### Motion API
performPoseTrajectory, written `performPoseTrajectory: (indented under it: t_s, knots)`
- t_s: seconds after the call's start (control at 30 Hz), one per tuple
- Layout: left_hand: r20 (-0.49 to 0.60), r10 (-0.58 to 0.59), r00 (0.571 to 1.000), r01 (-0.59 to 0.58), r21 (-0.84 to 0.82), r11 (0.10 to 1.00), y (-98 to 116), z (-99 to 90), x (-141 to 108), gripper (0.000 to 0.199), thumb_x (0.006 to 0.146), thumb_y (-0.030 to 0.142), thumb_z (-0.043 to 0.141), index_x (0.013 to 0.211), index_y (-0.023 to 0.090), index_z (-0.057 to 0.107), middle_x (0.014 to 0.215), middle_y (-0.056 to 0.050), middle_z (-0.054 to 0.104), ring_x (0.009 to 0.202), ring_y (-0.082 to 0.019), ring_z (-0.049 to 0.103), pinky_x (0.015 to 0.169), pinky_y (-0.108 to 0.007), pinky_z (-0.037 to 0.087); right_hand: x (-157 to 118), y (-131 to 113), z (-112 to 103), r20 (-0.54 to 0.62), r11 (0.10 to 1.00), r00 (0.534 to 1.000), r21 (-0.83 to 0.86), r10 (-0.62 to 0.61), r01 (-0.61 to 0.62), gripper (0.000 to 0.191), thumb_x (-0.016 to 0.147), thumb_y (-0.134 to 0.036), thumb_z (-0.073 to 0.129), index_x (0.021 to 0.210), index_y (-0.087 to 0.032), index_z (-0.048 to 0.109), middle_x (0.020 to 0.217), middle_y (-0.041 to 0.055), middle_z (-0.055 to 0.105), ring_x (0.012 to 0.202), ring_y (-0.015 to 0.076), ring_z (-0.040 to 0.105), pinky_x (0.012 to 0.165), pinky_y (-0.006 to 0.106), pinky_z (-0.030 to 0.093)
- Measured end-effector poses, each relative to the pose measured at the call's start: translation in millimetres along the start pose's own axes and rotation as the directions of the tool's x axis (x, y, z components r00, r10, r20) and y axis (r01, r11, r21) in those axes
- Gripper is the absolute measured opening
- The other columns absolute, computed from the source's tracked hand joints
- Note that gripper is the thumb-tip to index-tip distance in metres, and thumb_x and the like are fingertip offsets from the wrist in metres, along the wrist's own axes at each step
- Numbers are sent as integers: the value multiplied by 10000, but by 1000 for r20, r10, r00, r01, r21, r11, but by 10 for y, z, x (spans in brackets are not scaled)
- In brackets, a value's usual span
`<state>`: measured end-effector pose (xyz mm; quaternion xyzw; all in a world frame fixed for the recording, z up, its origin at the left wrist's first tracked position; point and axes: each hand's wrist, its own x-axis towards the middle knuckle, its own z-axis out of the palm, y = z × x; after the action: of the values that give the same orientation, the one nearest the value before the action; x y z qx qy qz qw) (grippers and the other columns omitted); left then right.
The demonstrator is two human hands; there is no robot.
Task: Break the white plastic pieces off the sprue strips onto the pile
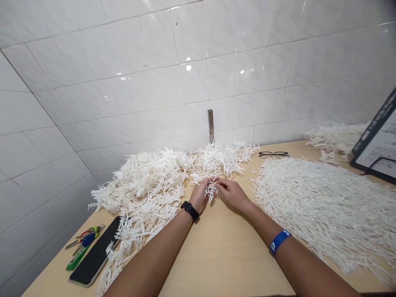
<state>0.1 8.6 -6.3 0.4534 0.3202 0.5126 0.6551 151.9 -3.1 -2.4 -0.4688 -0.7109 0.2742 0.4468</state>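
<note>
My left hand (199, 196) is closed around a small clump of white branching strands (211, 192) near the middle of the table. From the right, my right hand (232, 192) meets the clump, thumb and fingertips pinched together at its edge. A tangled heap of the same white strands (148, 173) lies to the left, and a smaller heap (219, 159) is just beyond my hands. On the right, separate white pieces (318, 202) are spread in a broad, flat pile.
A black phone (95, 251) and keys with a green tag (81, 249) lie at the left edge. Glasses (274, 154) rest near the wall, below and right of a metal bracket (210, 125). A dark-framed board (379, 144) leans at the right, beside more white strands (337, 136).
</note>
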Motion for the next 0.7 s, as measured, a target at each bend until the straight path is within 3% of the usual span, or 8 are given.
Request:
performPoseTrajectory:
  t_s: [0.1,0.17,0.33,0.53,0.7]
  knots:
    - [-99,65,993,-55,104,993,-49,-6,30,340,833,476,569,860,154,674,885,-75,658,724,-147,545,671,-250,423,14,3,-19,-68,995,995,75,72,-67,291,861,-402,467,662,-202,537,622,-5,525,611,152,461,602,284,328]
    - [-106,109,988,-89,183,979,-61,-20,50,365,814,510,585,791,152,651,788,-59,630,682,-143,516,666,-257,407,31,11,-27,-80,987,992,136,97,-86,328,853,-422,472,607,-205,477,574,-22,459,578,140,430,584,279,321]
    - [6,122,993,-117,336,935,-25,-19,36,392,748,514,663,644,149,564,622,4,521,600,-110,438,628,-250,360,61,49,-21,-105,936,979,325,175,-132,351,821,-495,522,622,-211,474,537,-39,428,522,123,390,534,271,321]
    - [39,34,999,-41,199,979,-28,-5,10,345,692,425,749,760,139,570,637,20,512,584,-93,452,597,-238,355,47,42,-5,-56,891,972,416,228,-185,374,776,-565,579,730,-195,543,598,-29,487,556,128,453,529,262,371]
    - [50,27,998,-34,149,988,-32,-3,21,277,699,362,744,751,138,589,642,19,526,585,-84,450,597,-227,348,17,25,7,52,952,989,269,136,-146,398,749,-531,646,947,-191,592,745,-8,567,653,138,492,582,261,381]
